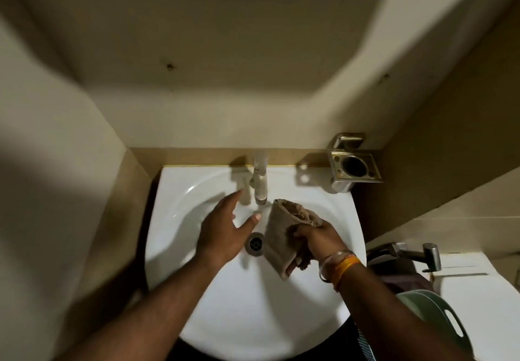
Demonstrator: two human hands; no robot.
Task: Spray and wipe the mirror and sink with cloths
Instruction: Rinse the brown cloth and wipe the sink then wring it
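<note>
Cloth (284, 234) hangs bunched in the right hand (318, 237), gripped beside the tap (260, 183) over the sink (253, 318), apparently for wetting. Left hand (222, 234) spread, fingers apart, holding nothing.

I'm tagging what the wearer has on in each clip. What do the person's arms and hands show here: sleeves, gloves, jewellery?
Both forearms are bare, with no sleeves or gloves. The left hand has nothing on it. The right hand has wristbands: an orange band and a pale bangle beside it.
</note>
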